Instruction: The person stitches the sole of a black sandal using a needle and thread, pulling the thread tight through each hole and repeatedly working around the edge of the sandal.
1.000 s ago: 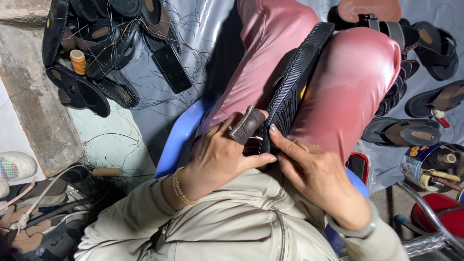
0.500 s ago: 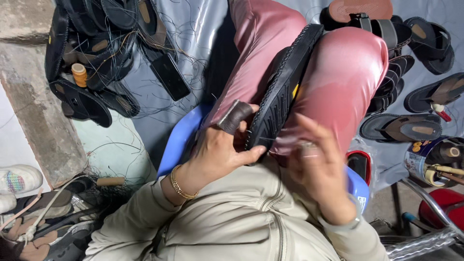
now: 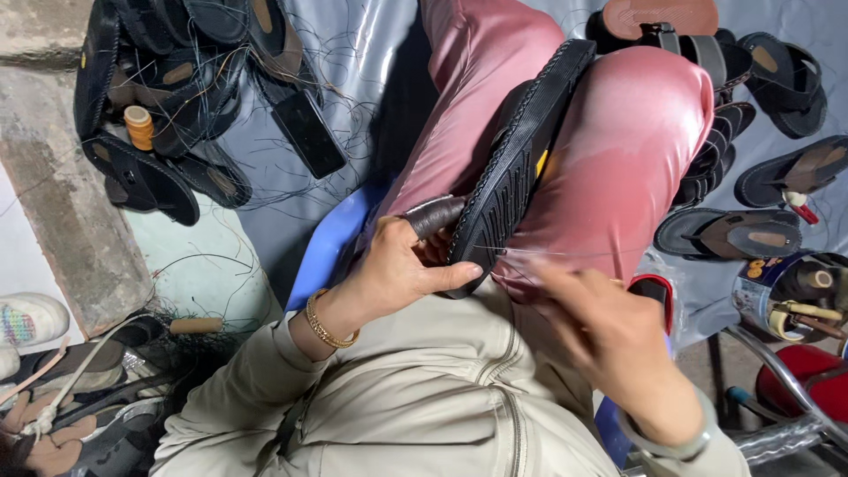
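A black rubber-soled sandal (image 3: 517,168) is gripped by the left hand (image 3: 397,274); at four o'clock, thin thread (image 3: 565,254) is pinched by the blurred right hand (image 3: 609,340).

Heap of black sandals (image 3: 168,97) lay at upper left, tangled in loose dark thread. An orange-brown thread spool (image 3: 139,127) stood upright among them. A black phone (image 3: 308,132) lay flat on the grey plastic sheet (image 3: 371,53), just beside the heap. Further sandals with brown insoles (image 3: 733,234) were stacked at right, a brown sole (image 3: 662,16) at top. A round tin of tools (image 3: 795,296) sat at lower right, near a red cushion (image 3: 799,389). A white shoe (image 3: 31,318) and a wooden-handled tool (image 3: 196,325) lay at left on the floor. A blue stool (image 3: 327,247) showed beneath pink trousers (image 3: 636,141).
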